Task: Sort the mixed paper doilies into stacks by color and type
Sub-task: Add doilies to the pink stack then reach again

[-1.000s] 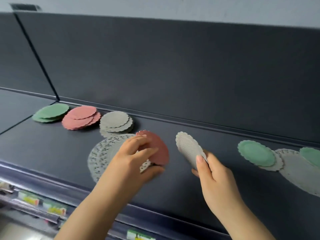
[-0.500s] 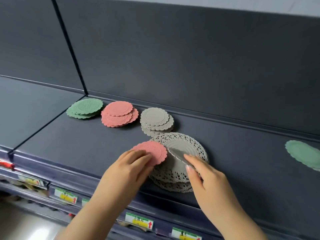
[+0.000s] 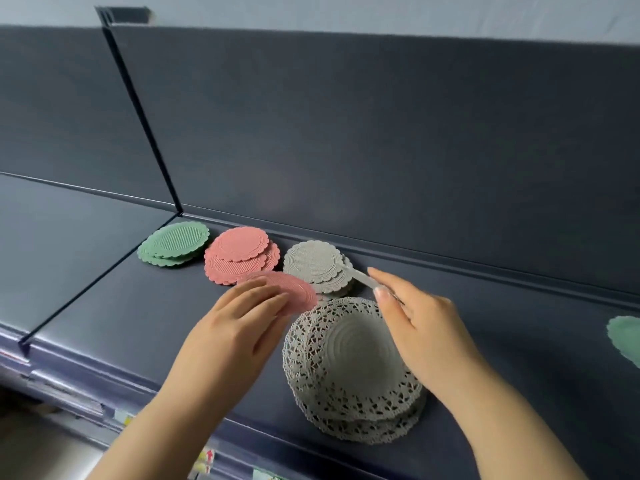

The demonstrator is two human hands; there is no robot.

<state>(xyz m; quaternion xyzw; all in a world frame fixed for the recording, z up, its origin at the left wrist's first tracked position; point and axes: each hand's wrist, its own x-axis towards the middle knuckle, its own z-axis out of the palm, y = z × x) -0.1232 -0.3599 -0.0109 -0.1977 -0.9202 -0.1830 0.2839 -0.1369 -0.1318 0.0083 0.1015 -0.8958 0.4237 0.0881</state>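
lace stack under right hand, labels perhaps

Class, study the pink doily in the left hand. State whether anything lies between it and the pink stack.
Nothing visible does. The left hand holds the pink doily right at the pink stack's near edge; the lace stack lies aside, to the right.

Shelf-edge labels blurred, no text readable
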